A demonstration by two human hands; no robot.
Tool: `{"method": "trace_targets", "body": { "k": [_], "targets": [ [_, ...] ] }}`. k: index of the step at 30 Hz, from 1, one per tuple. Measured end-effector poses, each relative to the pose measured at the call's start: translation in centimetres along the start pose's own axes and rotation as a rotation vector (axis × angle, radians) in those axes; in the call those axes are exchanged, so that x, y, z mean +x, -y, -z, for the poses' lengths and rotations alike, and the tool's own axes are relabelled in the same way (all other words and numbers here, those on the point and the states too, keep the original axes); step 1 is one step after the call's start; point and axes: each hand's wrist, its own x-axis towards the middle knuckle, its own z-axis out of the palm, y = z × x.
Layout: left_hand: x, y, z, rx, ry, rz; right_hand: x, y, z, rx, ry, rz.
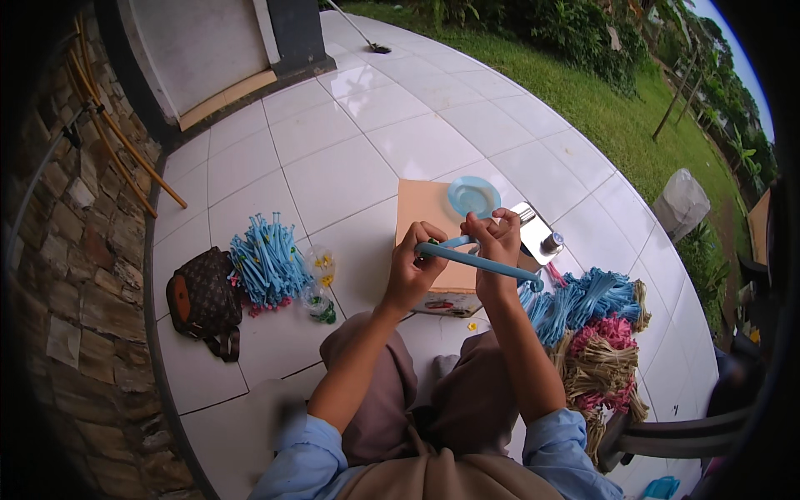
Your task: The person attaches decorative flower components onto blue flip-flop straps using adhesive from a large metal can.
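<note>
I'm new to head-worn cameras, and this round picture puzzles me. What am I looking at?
There is no machine here, just a person's bare hands. The single picture comes from a wide fisheye camera on the person's head, looking down; its lens bends straight edges. The left hand holds a light blue strip. The right hand is close against it; whether it also grips is hard to tell. Ahead, a blue dish sits on a box. On the tiled floor lie a brown bag and blue bundles.
</note>
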Motion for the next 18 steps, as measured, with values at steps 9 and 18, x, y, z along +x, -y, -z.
{"method": "trace_targets", "body": {
  "k": [9,18],
  "targets": [
    [0.8,-0.5,-0.3,-0.223,-0.128,0.224,1.2,1.8,2.7,-0.092,0.034,0.204],
    [9.4,-0.1,0.1,-0.868,-0.339,0.455,0.0,-0.2,3.5,-0.337,0.591,-0.187]
  ]
}}
